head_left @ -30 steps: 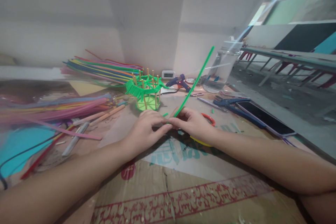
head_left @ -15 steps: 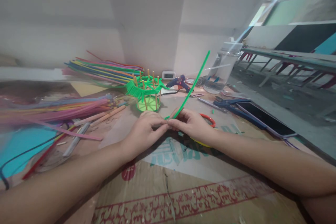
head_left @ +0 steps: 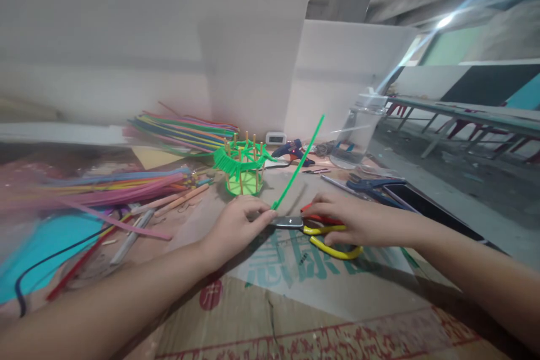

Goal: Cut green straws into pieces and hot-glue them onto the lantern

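My left hand (head_left: 238, 225) pinches the low end of a long green pipe cleaner (head_left: 298, 162), which slants up to the right. My right hand (head_left: 352, 220) lies over a pair of scissors (head_left: 333, 236) with red and yellow handles, fingers curled onto them; the blades point left toward my left fingertips. Behind my hands stands a small green basket frame (head_left: 242, 166) of wooden sticks woven with green pipe cleaner.
Bundles of coloured pipe cleaners (head_left: 105, 185) lie at the left and a further bundle (head_left: 181, 126) at the back. A blue glue gun (head_left: 291, 151), a clear jar (head_left: 358, 129), blue pliers (head_left: 371, 184) and a phone (head_left: 426, 211) sit at the right. Printed cardboard (head_left: 295, 304) covers the table.
My right hand let go of the green pipe cleaner and moved right onto the scissors. My left hand keeps the pipe cleaner. The view has shifted slightly.
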The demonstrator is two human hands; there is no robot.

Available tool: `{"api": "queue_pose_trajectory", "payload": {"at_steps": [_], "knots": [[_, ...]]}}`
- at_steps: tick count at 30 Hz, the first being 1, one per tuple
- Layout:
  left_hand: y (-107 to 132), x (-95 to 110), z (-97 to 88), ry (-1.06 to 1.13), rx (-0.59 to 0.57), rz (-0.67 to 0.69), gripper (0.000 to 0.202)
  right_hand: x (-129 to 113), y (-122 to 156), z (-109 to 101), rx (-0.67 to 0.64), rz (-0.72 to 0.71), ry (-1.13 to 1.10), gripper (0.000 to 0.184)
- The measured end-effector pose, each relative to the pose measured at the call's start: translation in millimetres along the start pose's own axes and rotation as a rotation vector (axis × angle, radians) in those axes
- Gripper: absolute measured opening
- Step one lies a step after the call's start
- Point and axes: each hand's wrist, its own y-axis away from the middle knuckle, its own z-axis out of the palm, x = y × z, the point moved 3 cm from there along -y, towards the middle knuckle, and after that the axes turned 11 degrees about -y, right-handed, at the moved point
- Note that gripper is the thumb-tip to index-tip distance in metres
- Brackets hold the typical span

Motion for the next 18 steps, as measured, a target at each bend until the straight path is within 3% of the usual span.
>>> {"api": "queue_pose_trajectory", "payload": {"at_steps": [4,9,15,18], "knots": [[0,1,-0.5,0.0,0.002,-0.014,0.023,7,3,6,-0.004,-0.033,0.086,0.044],[1,1,-3.6,0.032,0.01,-0.018,0.023,12,-3,17,0.056,-0.053,0.157,0.066],[-1,12,-24.4,0.082,0.086,-0.052,0.026,16,-7,14,0.25,0.081,0.008,0.036],[-4,17,-35.7,0.141,0.087,-0.104,0.027,22,-5,5,0.314,0.201,-0.041,0.044]]}}
